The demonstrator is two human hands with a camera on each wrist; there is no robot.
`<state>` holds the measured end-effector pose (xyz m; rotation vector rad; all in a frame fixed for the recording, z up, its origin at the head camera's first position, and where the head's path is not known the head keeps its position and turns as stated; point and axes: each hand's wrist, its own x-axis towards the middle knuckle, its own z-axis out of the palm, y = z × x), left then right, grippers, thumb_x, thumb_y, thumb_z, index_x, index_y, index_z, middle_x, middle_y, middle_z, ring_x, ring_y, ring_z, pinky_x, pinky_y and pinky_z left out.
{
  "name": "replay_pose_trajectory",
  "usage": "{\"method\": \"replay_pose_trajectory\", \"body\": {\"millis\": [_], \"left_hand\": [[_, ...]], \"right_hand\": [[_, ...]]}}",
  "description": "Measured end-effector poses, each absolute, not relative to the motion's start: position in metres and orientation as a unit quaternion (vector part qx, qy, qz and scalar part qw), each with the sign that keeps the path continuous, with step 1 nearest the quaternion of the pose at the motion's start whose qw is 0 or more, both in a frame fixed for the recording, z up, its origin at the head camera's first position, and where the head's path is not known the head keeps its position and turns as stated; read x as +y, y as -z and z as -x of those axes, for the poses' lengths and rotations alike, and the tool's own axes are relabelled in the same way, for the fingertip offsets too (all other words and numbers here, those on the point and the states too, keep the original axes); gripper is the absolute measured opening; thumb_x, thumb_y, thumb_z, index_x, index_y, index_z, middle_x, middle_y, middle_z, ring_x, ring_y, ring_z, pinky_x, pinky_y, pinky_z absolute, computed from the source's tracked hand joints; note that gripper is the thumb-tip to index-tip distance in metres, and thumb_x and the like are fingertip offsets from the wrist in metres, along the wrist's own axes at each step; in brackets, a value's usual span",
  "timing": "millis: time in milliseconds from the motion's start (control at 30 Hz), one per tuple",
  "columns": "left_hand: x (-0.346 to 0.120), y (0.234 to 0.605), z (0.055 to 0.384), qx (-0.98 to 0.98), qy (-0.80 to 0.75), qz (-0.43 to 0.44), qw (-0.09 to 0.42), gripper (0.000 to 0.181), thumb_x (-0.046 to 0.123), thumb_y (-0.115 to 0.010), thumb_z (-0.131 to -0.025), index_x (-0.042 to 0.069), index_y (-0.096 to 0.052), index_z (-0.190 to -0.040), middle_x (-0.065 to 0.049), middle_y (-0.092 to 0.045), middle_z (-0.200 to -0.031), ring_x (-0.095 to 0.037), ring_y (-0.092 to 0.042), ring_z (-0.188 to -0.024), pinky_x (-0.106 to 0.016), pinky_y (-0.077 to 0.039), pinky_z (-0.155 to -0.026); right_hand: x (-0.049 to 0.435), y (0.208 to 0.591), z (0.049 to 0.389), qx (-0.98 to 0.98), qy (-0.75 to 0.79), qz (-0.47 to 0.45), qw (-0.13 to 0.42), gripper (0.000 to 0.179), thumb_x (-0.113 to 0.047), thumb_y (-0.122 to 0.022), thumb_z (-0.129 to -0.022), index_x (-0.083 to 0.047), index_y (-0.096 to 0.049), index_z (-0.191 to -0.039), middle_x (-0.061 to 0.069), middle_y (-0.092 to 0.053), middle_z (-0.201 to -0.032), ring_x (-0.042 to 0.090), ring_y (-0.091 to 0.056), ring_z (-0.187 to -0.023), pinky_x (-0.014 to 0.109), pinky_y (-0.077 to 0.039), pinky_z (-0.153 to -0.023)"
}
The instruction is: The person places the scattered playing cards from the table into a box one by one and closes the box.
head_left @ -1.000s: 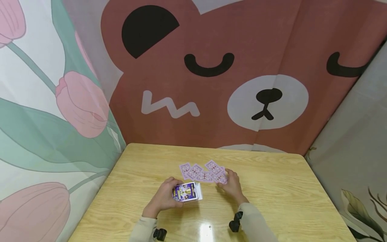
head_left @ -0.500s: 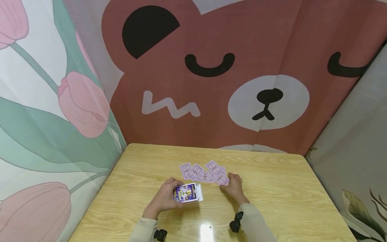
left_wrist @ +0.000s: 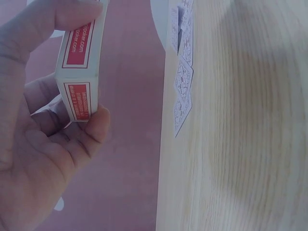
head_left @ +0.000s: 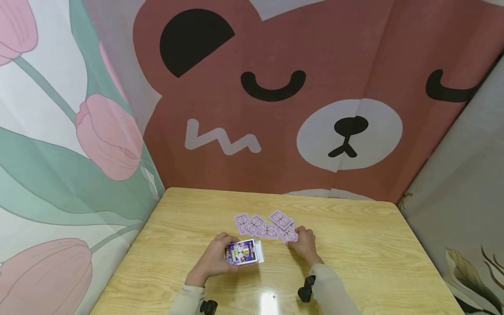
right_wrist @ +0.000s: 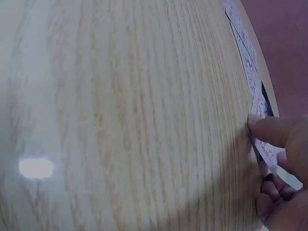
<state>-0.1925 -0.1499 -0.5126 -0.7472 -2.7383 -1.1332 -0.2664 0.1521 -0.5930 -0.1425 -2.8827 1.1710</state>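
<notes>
My left hand (head_left: 214,257) grips a playing card box (head_left: 241,252) above the table, thumb on one side and fingers on the other. Its printed face is purple with a gold cup, and a white flap stands out at the right end. In the left wrist view the box (left_wrist: 79,53) shows red and white sides. Several pink-backed playing cards (head_left: 267,230) lie face down in an overlapping row beyond the box. At the row's right end my right hand (head_left: 306,245) pinches a card (head_left: 288,234); in the right wrist view the thumb rests on that card's (right_wrist: 262,103) near edge.
The wooden table (head_left: 366,258) extends on both sides of the hands. Behind its far edge hangs a brown bear-print curtain (head_left: 275,166); a tulip-print curtain (head_left: 110,140) hangs at left and a pale one (head_left: 464,183) at right.
My right hand has shifted slightly right and nearer, along with the pinched card. The card overlapping it has turned a little. The left hand with the box has hardly moved.
</notes>
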Motion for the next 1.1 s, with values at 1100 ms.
{"method": "replay_pose_trajectory", "body": {"millis": [1100], "left_hand": [[-0.144,0.513,0.197,-0.895,0.37,0.246,0.039,0.063,0.018,-0.085,-0.047,0.008,-0.063,-0.105,0.009,-0.052,-0.092,-0.01,-0.049,-0.084,-0.029,-0.046,-0.076]], "right_hand": [[0.165,0.581,0.259,-0.831,-0.537,0.087,0.117,0.044,0.011,-0.048,-0.083,0.003,-0.045,-0.126,0.016,-0.053,-0.085,0.017,-0.048,-0.061,0.023,-0.041,-0.048]]}}
